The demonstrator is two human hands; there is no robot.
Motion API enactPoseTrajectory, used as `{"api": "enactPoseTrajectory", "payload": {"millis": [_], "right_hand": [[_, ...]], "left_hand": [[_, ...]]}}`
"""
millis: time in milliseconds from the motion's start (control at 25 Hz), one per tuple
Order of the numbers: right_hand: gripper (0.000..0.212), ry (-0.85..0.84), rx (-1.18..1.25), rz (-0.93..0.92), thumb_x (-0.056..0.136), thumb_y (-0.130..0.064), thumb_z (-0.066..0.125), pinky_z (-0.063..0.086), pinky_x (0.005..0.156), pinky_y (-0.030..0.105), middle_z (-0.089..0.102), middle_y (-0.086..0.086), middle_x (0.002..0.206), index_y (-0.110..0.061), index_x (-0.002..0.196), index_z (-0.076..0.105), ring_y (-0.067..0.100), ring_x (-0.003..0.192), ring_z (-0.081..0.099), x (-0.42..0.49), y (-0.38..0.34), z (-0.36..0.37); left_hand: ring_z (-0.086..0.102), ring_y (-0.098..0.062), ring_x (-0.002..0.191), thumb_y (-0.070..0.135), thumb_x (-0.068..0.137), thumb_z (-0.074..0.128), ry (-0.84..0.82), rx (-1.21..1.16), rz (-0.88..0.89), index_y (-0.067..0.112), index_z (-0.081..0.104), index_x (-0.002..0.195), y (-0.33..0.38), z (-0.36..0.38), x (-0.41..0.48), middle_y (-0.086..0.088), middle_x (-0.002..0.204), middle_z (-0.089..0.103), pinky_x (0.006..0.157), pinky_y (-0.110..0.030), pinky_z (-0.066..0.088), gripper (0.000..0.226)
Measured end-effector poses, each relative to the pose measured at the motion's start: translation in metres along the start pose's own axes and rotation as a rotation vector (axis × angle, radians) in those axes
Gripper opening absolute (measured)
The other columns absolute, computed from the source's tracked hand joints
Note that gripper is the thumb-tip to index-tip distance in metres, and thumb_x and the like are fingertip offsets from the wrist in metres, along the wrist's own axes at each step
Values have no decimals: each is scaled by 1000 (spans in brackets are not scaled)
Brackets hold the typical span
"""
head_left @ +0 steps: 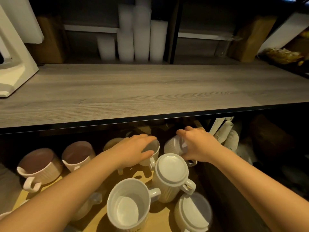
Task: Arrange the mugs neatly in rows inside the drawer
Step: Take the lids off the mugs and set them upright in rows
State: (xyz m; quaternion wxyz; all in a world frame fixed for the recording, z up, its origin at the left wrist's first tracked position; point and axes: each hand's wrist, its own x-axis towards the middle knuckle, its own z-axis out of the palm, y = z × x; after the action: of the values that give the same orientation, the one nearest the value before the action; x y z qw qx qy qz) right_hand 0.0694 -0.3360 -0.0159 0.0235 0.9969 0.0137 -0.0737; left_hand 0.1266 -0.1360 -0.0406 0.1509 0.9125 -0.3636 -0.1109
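An open drawer with a pale wooden floor (160,216) holds several ribbed mugs. My left hand (133,149) lies over the rim of an upright white mug (154,152) in the back row, fingers curled round it. My right hand (198,144) grips a tilted white mug (172,145) just to the right of it. Two pinkish mugs (39,164) (77,155) stand upright at the left. Nearer me are an upturned mug (171,171), an upright white mug (127,203) and another upturned mug (194,213). A mug (90,205) lies partly hidden under my left forearm.
A grey wood-grain counter (150,91) overhangs the back of the drawer. Stacks of paper cups (230,136) lie in the dark compartment right of the drawer. White cup stacks (142,30) stand on the shelf behind; a white machine (15,64) stands at the far left.
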Motion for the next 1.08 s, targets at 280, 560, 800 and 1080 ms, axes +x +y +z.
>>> {"api": "enactPoseTrajectory", "payload": {"millis": [280, 560, 800, 1080], "right_hand": [[82, 271, 234, -1, 69, -35, 78, 46, 88, 25, 49, -6, 131, -26, 139, 37, 13, 114, 48, -61, 12, -50], [67, 240, 1009, -112, 64, -34, 83, 49, 79, 21, 63, -15, 115, -34, 124, 53, 4, 106, 60, -66, 20, -72], [60, 102, 1147, -230, 76, -31, 75, 52, 87, 26, 64, -14, 120, -32, 130, 50, 3, 112, 59, -59, 18, -69], [21, 265, 1022, -129, 86, -41, 55, 58, 76, 22, 67, -14, 107, -45, 106, 57, 5, 96, 65, -53, -11, -77]], "left_hand": [[37, -4, 129, 43, 90, 52, 43, -196, 91, 39, 34, 138, 24, -34, -28, 15, 142, 41, 106, -32, 39, 51], [31, -1, 133, 29, 71, 78, 116, -570, 196, 45, 18, 139, 43, -52, -26, 23, 141, 34, 112, -39, 31, 93], [44, -3, 121, 20, 62, 85, 339, -656, 221, 44, 34, 126, 40, -56, -30, 15, 131, 46, 100, -28, 41, 85], [38, -5, 103, 41, 62, 82, 469, -378, 150, 34, 32, 133, 70, -59, -25, 10, 113, 32, 77, -12, 39, 87]]}}
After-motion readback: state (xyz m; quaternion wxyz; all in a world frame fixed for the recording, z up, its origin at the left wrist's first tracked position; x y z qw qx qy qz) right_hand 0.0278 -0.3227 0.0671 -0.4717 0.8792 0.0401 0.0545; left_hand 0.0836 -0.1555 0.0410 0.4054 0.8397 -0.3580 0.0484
